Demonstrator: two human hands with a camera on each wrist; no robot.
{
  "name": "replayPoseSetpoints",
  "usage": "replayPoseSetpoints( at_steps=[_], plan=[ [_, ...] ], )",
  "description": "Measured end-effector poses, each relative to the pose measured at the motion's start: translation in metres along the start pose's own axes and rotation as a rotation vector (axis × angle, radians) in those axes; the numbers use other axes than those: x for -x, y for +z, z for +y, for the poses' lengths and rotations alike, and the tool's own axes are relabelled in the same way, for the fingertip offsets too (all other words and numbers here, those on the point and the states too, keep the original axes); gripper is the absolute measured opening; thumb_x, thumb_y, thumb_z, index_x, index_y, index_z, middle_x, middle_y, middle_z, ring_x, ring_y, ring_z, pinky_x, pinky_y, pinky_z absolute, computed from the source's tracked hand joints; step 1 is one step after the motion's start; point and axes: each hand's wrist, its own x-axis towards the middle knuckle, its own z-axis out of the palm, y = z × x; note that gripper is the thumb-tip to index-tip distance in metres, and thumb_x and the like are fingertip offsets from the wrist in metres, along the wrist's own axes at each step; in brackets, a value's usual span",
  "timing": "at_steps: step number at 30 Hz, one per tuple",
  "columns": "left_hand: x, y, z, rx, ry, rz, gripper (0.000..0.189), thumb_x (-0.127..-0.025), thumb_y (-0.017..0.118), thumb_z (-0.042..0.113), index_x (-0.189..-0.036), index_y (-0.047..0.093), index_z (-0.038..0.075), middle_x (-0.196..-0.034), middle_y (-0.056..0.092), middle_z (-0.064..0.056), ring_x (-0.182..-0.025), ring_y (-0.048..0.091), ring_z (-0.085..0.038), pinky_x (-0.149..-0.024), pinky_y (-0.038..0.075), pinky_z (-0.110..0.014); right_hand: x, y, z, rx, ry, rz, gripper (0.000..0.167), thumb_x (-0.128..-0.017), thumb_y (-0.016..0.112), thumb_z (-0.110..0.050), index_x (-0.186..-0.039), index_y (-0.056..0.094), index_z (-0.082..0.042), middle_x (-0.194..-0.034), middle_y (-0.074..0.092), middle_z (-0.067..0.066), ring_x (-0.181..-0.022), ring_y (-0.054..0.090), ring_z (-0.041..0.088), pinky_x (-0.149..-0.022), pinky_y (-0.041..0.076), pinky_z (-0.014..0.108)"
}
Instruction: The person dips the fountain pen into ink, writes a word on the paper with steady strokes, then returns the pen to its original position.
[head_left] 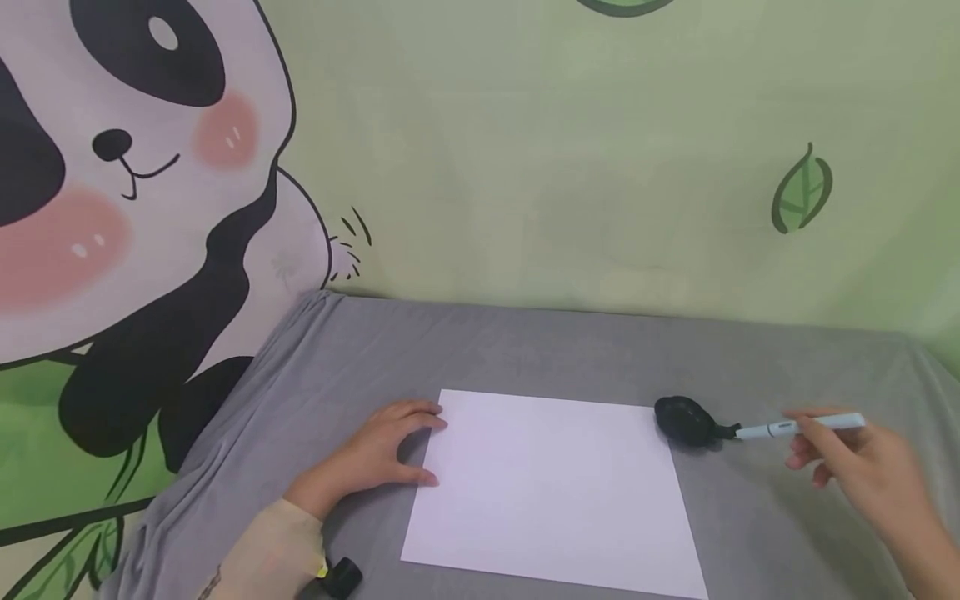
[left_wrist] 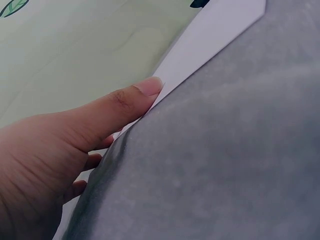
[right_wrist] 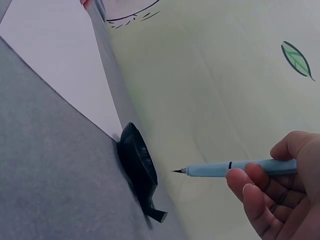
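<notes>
A blank white sheet of paper lies on the grey cloth. My left hand rests at its left edge, thumb and fingertips spread over the margin; the left wrist view shows the thumb lying on the paper. In my right hand is a light blue brush pen, pinched between thumb and fingers, its dark pointed tip bare and aimed left. A small black dish with a short handle sits over the sheet's upper right corner. The pen tip is in the air beside the dish in the right wrist view.
Grey cloth covers the table and falls in folds at the left. Behind it stands a pale green wall with a painted panda and leaves. A small black object shows beside the left sleeve.
</notes>
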Motion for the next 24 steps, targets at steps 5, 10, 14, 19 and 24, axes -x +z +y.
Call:
replayPoseSetpoints(
  at_steps=[5,10,14,19,24],
  plan=[
    [-0.001,0.001,-0.001,-0.001,-0.002,-0.002,0.065,-0.068,0.084,0.041,-0.123,0.062,0.013,-0.136,0.055,-0.007,-0.129,0.048,-0.032,-0.106,0.036,-0.056,-0.005,-0.003,-0.007,0.009,0.005,-0.092,0.016,-0.1,0.052,-0.027,-0.105,0.067,-0.027,-0.075,0.071,-0.016,-0.064,0.068,0.004,-0.049,0.053,0.026],
    [-0.001,0.001,-0.001,-0.003,-0.005,-0.005,0.066,-0.068,0.084,0.042,-0.123,0.062,0.013,-0.137,0.055,-0.007,-0.129,0.048,-0.032,-0.106,0.037,-0.057,-0.012,-0.002,-0.011,-0.015,-0.005,-0.162,0.017,-0.101,0.049,-0.025,-0.105,0.063,-0.034,-0.082,0.072,-0.02,-0.067,0.07,0.006,-0.05,0.054,0.028],
    [-0.001,0.001,-0.001,-0.003,-0.006,-0.007,0.066,-0.069,0.084,0.043,-0.124,0.062,0.014,-0.137,0.055,-0.006,-0.129,0.049,-0.031,-0.105,0.038,-0.056,-0.017,0.003,-0.016,-0.029,-0.018,-0.18,0.015,-0.1,0.051,-0.023,-0.104,0.061,-0.033,-0.081,0.072,-0.018,-0.068,0.07,0.006,-0.05,0.055,0.029],
    [-0.001,0.001,0.0,-0.004,-0.006,-0.007,0.066,-0.068,0.084,0.042,-0.124,0.062,0.013,-0.137,0.055,-0.007,-0.129,0.049,-0.031,-0.106,0.038,-0.056,-0.022,0.011,-0.02,-0.047,-0.024,-0.165,0.007,-0.097,0.057,-0.02,-0.103,0.059,-0.017,-0.075,0.071,-0.012,-0.064,0.069,0.009,-0.05,0.056,0.029],
    [-0.001,0.001,0.0,0.007,-0.006,-0.007,0.066,-0.069,0.083,0.043,-0.124,0.062,0.013,-0.137,0.055,-0.007,-0.129,0.048,-0.032,-0.106,0.036,-0.057,-0.026,0.022,-0.019,-0.106,-0.044,-0.139,0.004,-0.096,0.057,-0.014,-0.097,0.06,-0.013,-0.067,0.066,-0.008,-0.058,0.067,0.01,-0.047,0.054,0.028]
  ],
)
